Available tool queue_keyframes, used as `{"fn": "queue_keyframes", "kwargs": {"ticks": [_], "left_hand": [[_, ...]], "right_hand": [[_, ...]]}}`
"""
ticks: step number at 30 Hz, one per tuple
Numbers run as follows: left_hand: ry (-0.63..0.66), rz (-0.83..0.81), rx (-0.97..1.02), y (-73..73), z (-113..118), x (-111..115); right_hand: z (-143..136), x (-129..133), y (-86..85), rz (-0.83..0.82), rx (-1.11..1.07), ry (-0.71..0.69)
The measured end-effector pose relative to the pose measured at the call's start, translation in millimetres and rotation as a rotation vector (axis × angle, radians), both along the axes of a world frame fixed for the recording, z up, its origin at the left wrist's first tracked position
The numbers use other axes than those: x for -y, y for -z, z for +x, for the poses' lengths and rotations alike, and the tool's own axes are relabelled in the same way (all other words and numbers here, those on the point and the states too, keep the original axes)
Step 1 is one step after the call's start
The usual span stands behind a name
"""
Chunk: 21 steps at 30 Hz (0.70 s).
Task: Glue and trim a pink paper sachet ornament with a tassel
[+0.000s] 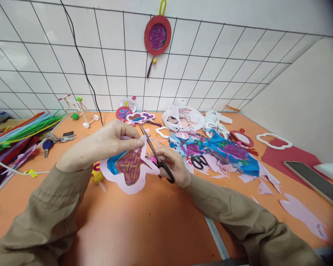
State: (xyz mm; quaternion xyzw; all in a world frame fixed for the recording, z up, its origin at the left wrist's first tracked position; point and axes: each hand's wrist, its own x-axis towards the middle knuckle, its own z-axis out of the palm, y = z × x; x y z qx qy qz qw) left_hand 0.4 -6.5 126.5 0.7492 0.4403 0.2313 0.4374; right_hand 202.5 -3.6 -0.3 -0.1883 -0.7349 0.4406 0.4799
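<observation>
A pink paper frame (133, 187) with wavy edges surrounds a blue and gold-and-purple patterned piece (130, 168). My left hand (119, 138) pinches its upper edge between thumb and fingers. My right hand (173, 166) is closed round the handles of black-handled scissors (168, 171). The blades point up and away, crossing the frame's right side close to my left fingertips. A small pink round bead (153, 160) shows beside the scissors. Under the paper's left side lies a yellow item (96, 176), partly hidden.
Blue floral fabric (235, 153), paper scraps and a white plastic bag (183, 116) lie behind and right. A phone (316, 181) rests at the far right. Keys (63, 137) and coloured pipe cleaners (24, 129) are at left. A red round ornament (148, 35) hangs on the tiled wall.
</observation>
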Motion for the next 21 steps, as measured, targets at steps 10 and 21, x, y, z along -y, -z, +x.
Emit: {"fn": "queue_keyframes", "kwargs": {"ticks": [10,21], "left_hand": [[0.047,0.082,-0.125,-3.8,-7.3,-0.6],[0.021,0.04,-0.097,-0.3,-12.7,-3.6]], "right_hand": [[1.4,-0.3,2.5,-0.018,0.052,0.037],[-2.0,-9.1,-1.5,-0.223,0.022,0.18]]}}
